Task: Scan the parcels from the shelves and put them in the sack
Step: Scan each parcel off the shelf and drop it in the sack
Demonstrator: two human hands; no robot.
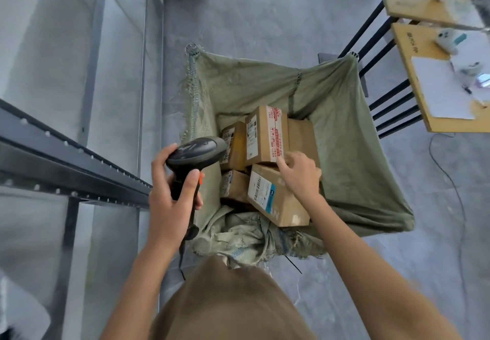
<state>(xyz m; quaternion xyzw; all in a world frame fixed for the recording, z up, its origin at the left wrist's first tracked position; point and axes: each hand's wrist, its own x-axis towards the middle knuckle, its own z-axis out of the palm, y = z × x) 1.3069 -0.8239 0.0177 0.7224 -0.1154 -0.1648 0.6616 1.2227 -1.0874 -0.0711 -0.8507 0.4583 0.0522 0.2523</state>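
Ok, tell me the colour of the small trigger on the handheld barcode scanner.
Orange, on the dark grey handheld barcode scanner; head view.
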